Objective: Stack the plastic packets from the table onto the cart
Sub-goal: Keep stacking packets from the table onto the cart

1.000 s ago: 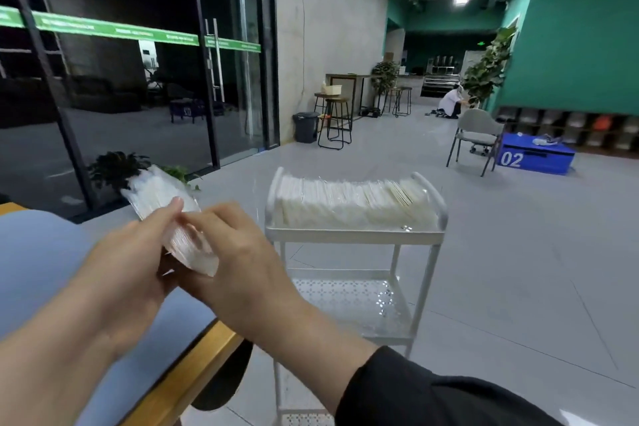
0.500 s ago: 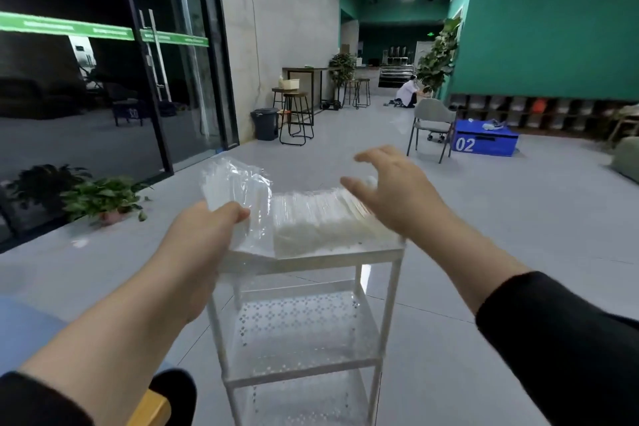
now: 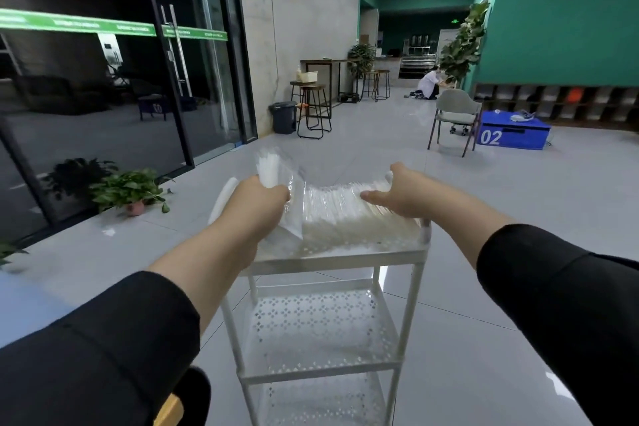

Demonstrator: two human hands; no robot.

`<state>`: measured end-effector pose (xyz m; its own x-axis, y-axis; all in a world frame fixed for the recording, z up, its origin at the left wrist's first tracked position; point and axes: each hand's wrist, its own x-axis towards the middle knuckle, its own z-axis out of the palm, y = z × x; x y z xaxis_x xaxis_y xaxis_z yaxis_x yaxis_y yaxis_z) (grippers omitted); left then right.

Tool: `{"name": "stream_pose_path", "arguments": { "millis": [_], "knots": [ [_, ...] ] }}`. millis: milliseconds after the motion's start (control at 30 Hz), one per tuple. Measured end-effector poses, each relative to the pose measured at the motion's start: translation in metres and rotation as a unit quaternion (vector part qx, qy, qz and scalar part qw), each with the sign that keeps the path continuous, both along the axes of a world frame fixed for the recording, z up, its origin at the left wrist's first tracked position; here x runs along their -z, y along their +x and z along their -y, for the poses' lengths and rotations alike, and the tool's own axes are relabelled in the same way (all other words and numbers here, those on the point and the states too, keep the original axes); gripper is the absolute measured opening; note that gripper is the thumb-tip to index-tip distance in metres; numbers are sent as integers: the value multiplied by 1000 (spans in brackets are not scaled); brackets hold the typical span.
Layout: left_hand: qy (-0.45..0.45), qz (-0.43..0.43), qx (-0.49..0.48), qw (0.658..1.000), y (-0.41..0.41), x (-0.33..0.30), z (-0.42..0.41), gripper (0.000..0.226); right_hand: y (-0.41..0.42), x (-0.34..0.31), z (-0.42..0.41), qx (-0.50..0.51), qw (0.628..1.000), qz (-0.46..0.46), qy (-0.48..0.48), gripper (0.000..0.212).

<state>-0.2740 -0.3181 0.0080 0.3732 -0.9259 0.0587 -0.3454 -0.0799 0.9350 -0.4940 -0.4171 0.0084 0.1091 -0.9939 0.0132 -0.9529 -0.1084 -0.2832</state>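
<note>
A white three-tier cart (image 3: 332, 258) stands in front of me. Its top shelf holds a row of several clear plastic packets (image 3: 349, 214) standing on edge. My left hand (image 3: 256, 204) grips a bundle of clear packets (image 3: 276, 183) upright at the left end of that row, its lower edge down inside the top shelf. My right hand (image 3: 401, 194) rests with fingers spread on the right part of the row, pressing the packets.
The table's blue top (image 3: 27, 301) and wooden corner (image 3: 169, 411) lie at lower left. Potted plants (image 3: 128, 188) stand by the glass doors. Further off are stools (image 3: 313, 107), a bin (image 3: 283, 116), a grey chair (image 3: 454, 117) and a blue box (image 3: 513, 130).
I turned from the table to the cart. My left hand carried the bundle to the row's left end and lowered it. My right hand let go of it and came down on the row.
</note>
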Motion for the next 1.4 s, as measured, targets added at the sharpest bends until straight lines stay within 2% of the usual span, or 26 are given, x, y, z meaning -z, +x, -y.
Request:
{"name": "stream_pose_path", "arguments": {
  "millis": [67,133,267,500,633,733,900,1067,1267,1400],
  "knots": [
    [7,16,4,1000,-2,-5,11,4,1,-1,7,-35,998,-29,-51,90],
    [16,39,8,999,-5,-8,23,19,4,-5,9,-124,987,-36,-91,75],
    [47,72,19,996,-21,-13,41,33,11,-11,14,-273,957,-83,-54,38],
    [78,118,19,990,-33,-12,56,19,22,2,42,-341,938,-62,3,36],
    [89,129,9,988,-29,-9,59,13,22,9,46,-378,921,-92,-15,34],
    [94,133,8,987,-28,-8,60,15,22,11,51,-392,910,-126,-42,29],
    [96,134,11,986,-28,-7,64,12,19,12,57,-380,914,-119,-72,26],
    [99,136,16,986,-32,-6,63,9,14,14,62,-369,921,-86,-88,23],
    [102,131,16,986,-35,-5,62,17,12,12,55,-356,932,-42,-61,26],
    [101,129,18,986,-36,-4,62,19,12,13,55,-336,938,-30,-78,28]
  ]
}}
